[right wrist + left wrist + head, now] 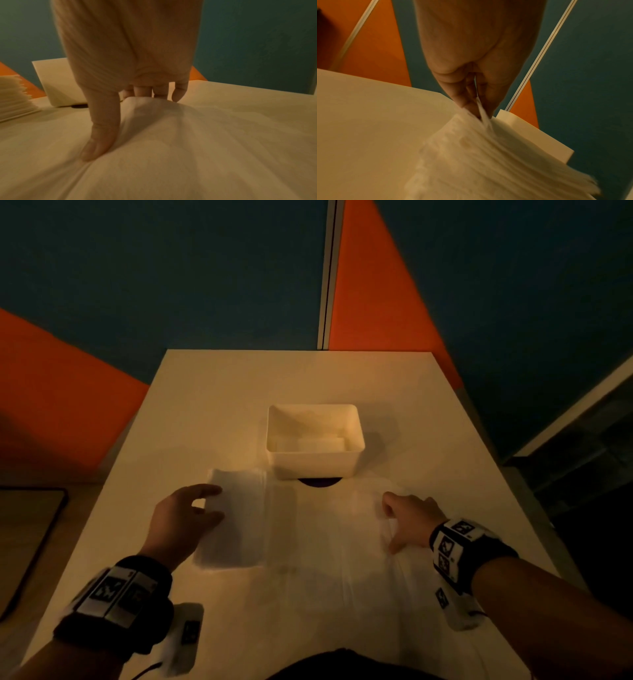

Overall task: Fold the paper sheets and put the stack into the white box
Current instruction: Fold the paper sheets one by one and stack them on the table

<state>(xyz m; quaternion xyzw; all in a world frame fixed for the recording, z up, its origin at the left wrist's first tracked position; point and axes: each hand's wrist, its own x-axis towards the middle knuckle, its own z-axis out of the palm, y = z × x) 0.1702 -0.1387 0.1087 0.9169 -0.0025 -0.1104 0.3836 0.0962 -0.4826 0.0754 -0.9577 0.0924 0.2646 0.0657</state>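
The white box stands mid-table with something pale inside. A folded paper stack lies left of it, its layered edges fanned in the left wrist view. My left hand pinches the stack's left edge between thumb and fingers. A large thin paper sheet lies flat to the right. My right hand is at its right edge. In the right wrist view the thumb presses down and the fingers curl behind a raised ridge of the sheet.
A dark round spot shows on the table under the box's near side. Orange and teal partition walls close off the back and sides. A dark flat mat lies off the table's left edge.
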